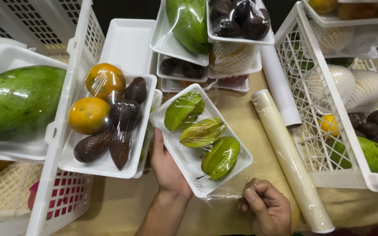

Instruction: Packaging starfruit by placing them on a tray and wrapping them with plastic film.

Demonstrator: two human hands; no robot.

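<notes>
**Star fruit tray held and wrapped with cling film**

While the left hand (168, 168) supports the white foam tray (184, 157) from below at its left edge, grip closed on the tray rim with the thumb on top, the right hand (265, 207) pinches the loose cling film (224, 192) at the tray's near corner, fingers curled shut on the film. The tray sits tilted above the tan surface (237, 109), centre of view, and carries three green star fruits (202, 132) under film.

Just left of it, touching or nearly touching, another white tray (106, 168) holds two oranges (89, 115) and several dark brown snake fruits (123, 114), film-covered, resting on the rim of a white plastic crate (62, 192). Far left, a large green papaya (16, 102) lies wrapped in its own tray inside that crate.

A roll of cling film (289, 161) lies diagonally on the surface just right of the hands, beside a plain white roll (278, 85). Behind, stacked wrapped trays (171, 46) hold a green papaya and dark fruits; an empty white tray (127, 43) lies next to them.

On the right, a second white crate (311, 109) holds net-sleeved fruit, snake fruits, an orange and green fruit; exact count cannot be told.
</notes>
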